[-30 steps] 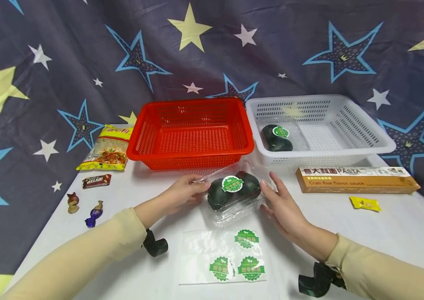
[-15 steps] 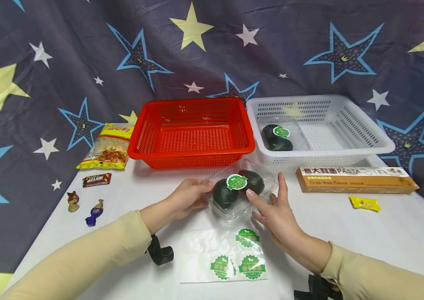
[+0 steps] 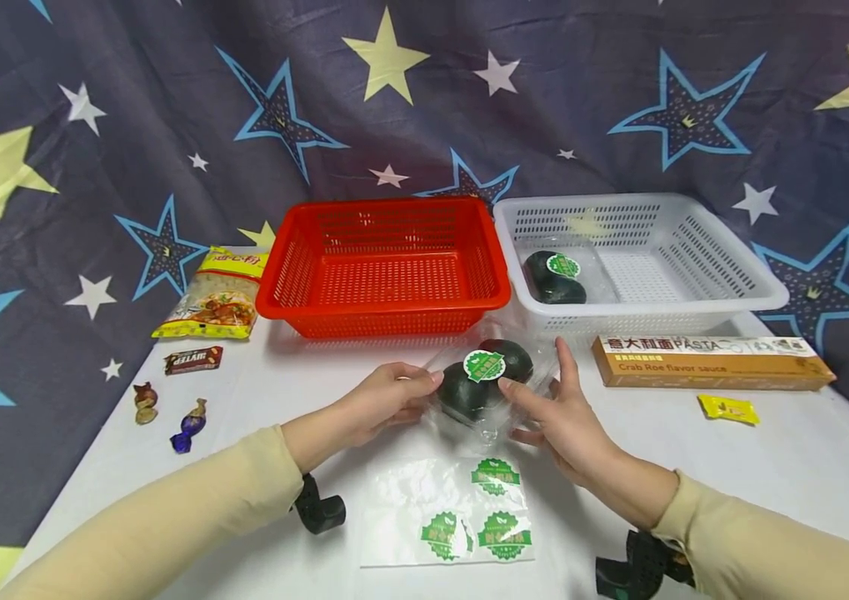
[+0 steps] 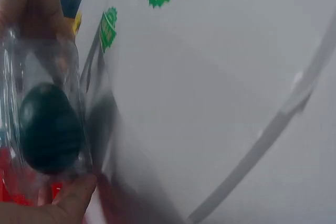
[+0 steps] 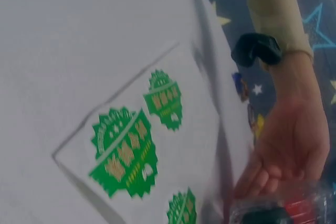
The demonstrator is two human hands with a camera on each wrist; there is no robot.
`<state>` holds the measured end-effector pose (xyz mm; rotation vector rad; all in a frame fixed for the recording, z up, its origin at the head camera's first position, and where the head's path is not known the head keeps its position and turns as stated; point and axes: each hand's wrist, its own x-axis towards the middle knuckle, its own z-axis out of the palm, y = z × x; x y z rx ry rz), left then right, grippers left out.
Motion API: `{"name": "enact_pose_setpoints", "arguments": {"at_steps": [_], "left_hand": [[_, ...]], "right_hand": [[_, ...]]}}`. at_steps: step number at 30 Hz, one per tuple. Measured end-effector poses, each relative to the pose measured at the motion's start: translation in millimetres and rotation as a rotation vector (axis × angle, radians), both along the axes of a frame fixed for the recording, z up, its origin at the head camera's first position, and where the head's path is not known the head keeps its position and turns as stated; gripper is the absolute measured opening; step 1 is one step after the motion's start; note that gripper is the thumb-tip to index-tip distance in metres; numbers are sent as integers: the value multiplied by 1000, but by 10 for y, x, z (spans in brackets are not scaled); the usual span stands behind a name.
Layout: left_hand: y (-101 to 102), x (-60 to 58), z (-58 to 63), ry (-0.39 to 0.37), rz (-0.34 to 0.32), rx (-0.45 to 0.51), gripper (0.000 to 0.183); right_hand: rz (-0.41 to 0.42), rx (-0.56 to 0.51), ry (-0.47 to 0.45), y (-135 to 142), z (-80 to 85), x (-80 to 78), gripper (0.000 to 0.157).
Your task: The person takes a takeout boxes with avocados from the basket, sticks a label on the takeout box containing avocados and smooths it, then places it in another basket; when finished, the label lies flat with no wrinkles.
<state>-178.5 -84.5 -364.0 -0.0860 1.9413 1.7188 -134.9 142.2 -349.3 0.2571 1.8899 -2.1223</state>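
A clear plastic clamshell box (image 3: pixel 495 425) with two dark green avocados (image 3: pixel 464 393) inside is held over the table in front of the baskets. On its lid sits a round green-and-white sticker (image 3: pixel 484 365). My left hand (image 3: pixel 375 404) grips the box's left edge, thumb on top. My right hand (image 3: pixel 570 421) holds the right side, its thumb at the lid close to the sticker and its index finger raised. Below the box lies a sticker sheet (image 3: pixel 402 533) bearing several green stickers. In the left wrist view, the box (image 4: pixel 44 61) appears between both hands.
Behind stand a red basket (image 3: pixel 387 325) and a white basket (image 3: pixel 664 317), the latter with another box of avocados (image 3: pixel 559 279). A noodle bag (image 3: pixel 214 292) and wrapped candies (image 3: pixel 187 425) lie left. A pasta box (image 3: pixel 716 362) and yellow packet (image 3: pixel 727 409) lie right.
The avocado box has shifted slightly right and turned a little, the left hand moving with it. My right thumb has moved from the box's right side onto the lid near the sticker.
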Motion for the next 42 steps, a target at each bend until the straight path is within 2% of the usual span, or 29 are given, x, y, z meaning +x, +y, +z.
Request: {"name": "enact_pose_setpoints", "arguments": {"at_steps": [2, 4, 6, 10, 14, 15, 17, 18, 22, 26, 28, 33, 37, 42], "left_hand": [[8, -11, 22, 40, -38, -49, 50], [18, -26, 64, 150, -89, -166, 53], [34, -45, 134, 318, -151, -324, 52], [132, -135, 311, 735, -290, -593, 46], [364, -358, 478, 1082, -445, -751, 46], [436, -437, 506, 1143, -478, -796, 48], [581, -602, 556, 1202, -546, -879, 55], [651, -685, 576, 1200, -577, -913, 58], [914, -975, 611, 1103, -661, -1012, 70], [1150, -1161, 582, 973, -666, -1041, 84], [1225, -1201, 559, 904, -651, -1056, 94], [1211, -1237, 489, 776, -623, -1129, 111], [1207, -1233, 466, 742, -632, -1156, 112], [1247, -1220, 474, 768, -672, -1150, 111]], "right_hand": [[19, 8, -7, 68, 16, -8, 102], [39, 25, -22, 141, 36, -17, 100], [65, 46, -39, 219, 58, -20, 100], [112, 58, -94, 396, 109, -25, 99], [158, 22, -166, 566, 162, -61, 95], [178, 8, -180, 607, 172, -75, 94], [221, -16, -197, 692, 196, -103, 93], [242, -24, -201, 735, 209, -115, 93], [330, -28, -206, 950, 295, -129, 91], [387, -13, -225, 1225, 404, -125, 86], [409, 7, -225, 1388, 456, -130, 82], [460, 73, -194, 1817, 655, -216, 72], [397, 177, -170, 2166, 871, -309, 68], [305, 416, -125, 2575, 1140, -541, 70]]}}
